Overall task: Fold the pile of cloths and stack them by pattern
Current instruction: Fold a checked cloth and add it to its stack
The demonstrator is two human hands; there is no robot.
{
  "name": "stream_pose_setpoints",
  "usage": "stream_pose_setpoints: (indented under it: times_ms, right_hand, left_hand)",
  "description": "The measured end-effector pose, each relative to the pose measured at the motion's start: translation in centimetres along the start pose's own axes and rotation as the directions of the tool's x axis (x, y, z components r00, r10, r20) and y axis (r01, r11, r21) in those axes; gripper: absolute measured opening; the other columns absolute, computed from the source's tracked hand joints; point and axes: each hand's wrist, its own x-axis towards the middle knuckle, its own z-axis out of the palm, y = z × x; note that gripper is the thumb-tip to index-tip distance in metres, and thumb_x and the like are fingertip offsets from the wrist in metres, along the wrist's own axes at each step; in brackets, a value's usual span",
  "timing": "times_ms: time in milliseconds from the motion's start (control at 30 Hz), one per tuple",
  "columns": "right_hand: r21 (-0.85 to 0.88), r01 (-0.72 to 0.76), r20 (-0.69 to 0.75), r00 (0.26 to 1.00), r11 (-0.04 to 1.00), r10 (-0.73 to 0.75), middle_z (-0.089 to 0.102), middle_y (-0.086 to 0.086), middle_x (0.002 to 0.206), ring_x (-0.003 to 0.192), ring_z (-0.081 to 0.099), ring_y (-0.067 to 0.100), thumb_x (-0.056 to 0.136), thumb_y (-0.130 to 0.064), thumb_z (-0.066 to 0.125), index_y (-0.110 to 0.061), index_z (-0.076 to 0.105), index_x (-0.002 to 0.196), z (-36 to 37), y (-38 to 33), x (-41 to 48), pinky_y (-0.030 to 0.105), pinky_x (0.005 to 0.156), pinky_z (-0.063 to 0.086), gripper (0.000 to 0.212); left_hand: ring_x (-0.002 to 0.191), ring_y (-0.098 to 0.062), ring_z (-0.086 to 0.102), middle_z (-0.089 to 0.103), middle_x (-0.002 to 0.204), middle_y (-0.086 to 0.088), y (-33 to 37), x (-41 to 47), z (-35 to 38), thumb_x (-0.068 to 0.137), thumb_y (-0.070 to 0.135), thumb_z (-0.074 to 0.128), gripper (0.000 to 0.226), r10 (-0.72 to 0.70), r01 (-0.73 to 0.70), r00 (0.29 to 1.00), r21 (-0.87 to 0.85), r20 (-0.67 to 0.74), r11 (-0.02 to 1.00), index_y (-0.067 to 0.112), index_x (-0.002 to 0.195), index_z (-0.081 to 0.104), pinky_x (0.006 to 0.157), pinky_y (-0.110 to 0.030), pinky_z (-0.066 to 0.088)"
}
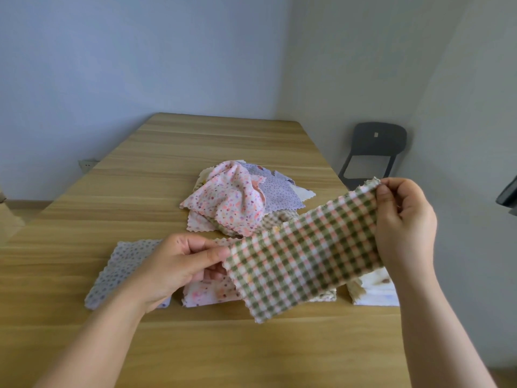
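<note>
A green, pink and white checked cloth point(305, 253) is stretched in the air above the table. My left hand point(179, 264) pinches its near-left corner and my right hand point(405, 228) pinches its far-right corner. Behind it lies a loose pile point(237, 200) with a pink dotted cloth on top and a lilac dotted one beside it. Folded cloths lie in a row near me: a lilac dotted one point(123, 270), a pink dotted one point(207, 292) partly under the checked cloth, and a white patterned one point(375, 292) at the right.
The wooden table point(195, 147) reaches to the wall at the back and left. A dark chair point(375, 149) stands past the table's right edge. A wall socket point(87, 163) sits low on the left wall.
</note>
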Motion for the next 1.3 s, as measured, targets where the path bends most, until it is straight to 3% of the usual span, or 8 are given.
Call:
stream_pose_setpoints:
  times_ms: [100,167,400,633,767,900,1033,1300]
  right_hand:
    - [0.013,-0.003,0.004,1.0,1.0,0.002,0.055,-0.017,0.077,0.069,0.051,-0.012,0.098,-0.013,0.049,-0.018,0.058,0.093,0.0,0.0,-0.1,0.001,0.059,0.034,0.011]
    - [0.018,0.016,0.024,1.0,1.0,-0.017,0.056,-0.016,0.078,0.07,0.051,-0.015,0.098,-0.013,0.049,-0.018,0.057,0.093,0.0,-0.1,-0.3,0.002,0.058,0.035,0.011]
    - [0.014,0.096,0.081,0.992,0.995,-0.097,0.058,-0.018,0.076,0.07,0.053,-0.011,0.097,-0.016,0.052,-0.021,0.057,0.094,0.1,-0.5,-1.0,0.003,0.059,0.038,0.008]
    - [0.134,0.08,0.128,0.987,0.988,-0.097,0.063,0.006,0.071,0.074,0.053,0.023,0.097,-0.018,0.053,-0.019,0.059,0.09,0.6,-0.9,-2.5,0.034,0.062,0.043,0.009]
    - [0.199,-0.057,0.132,0.991,0.978,0.031,0.068,-0.003,0.077,0.069,0.06,0.015,0.096,-0.022,0.058,-0.021,0.063,0.093,0.3,-0.3,-2.1,0.037,0.07,0.05,0.005]
    - [0.267,-0.158,0.145,0.982,0.951,0.122,0.069,0.015,0.078,0.076,0.061,0.028,0.094,-0.019,0.061,-0.024,0.066,0.094,0.0,0.1,-1.9,0.046,0.074,0.055,0.007]
    - [0.27,-0.224,0.187,0.966,0.936,0.177,0.072,-0.016,0.071,0.073,0.067,0.0,0.092,-0.016,0.063,-0.02,0.069,0.099,0.2,1.0,-1.8,0.018,0.068,0.057,0.01]
    - [0.342,-0.319,0.22,0.941,0.884,0.255,0.072,-0.009,0.072,0.064,0.064,-0.001,0.089,-0.016,0.066,-0.018,0.072,0.088,0.2,1.3,-1.6,0.013,0.061,0.053,0.006]
  left_hand:
    - [0.103,-0.052,0.059,0.072,0.101,-0.021,-0.2,0.0,-0.1,0.064,0.045,0.085,0.047,0.018,-0.015,0.989,0.02,-0.149,1.0,0.009,0.092,0.077,0.098,-0.062,0.042]
    - [0.093,-0.046,0.065,0.073,0.094,-0.02,-0.2,0.3,-0.1,0.076,0.026,0.076,0.017,0.071,-0.059,0.962,0.051,-0.265,0.997,0.012,0.086,0.077,0.096,-0.065,0.044]
    - [0.087,-0.018,0.07,0.076,0.09,0.0,-0.7,1.4,0.3,0.089,0.011,0.065,0.014,0.151,-0.115,0.816,0.099,-0.558,0.988,0.022,0.094,0.073,0.09,-0.043,0.054]
    - [0.076,0.008,0.062,0.067,0.086,0.015,-0.1,2.5,2.7,0.096,0.017,0.058,0.011,0.3,-0.298,0.513,0.161,-0.804,0.941,0.022,0.097,0.067,0.078,-0.016,0.048]
    - [0.083,-0.002,0.069,0.074,0.089,0.008,0.7,2.5,2.6,0.086,0.011,0.07,0.015,0.312,-0.4,0.547,0.084,-0.777,0.913,0.023,0.093,0.072,0.076,-0.015,0.052]
    - [0.07,0.001,0.065,0.074,0.075,0.012,0.6,2.8,1.7,0.081,0.009,0.073,0.017,0.183,-0.369,0.618,-0.076,-0.764,0.926,0.023,0.09,0.073,0.064,-0.015,0.05]
    - [0.07,0.005,0.066,0.074,0.075,0.012,0.2,2.7,1.6,0.083,0.005,0.071,0.019,0.182,-0.365,0.62,-0.076,-0.763,0.928,0.019,0.096,0.072,0.06,-0.011,0.049]
    - [0.08,0.002,0.067,0.071,0.092,0.007,0.7,2.5,2.1,0.086,-0.001,0.066,0.026,0.339,-0.413,0.552,0.104,-0.762,0.905,0.022,0.098,0.07,0.07,-0.011,0.05]
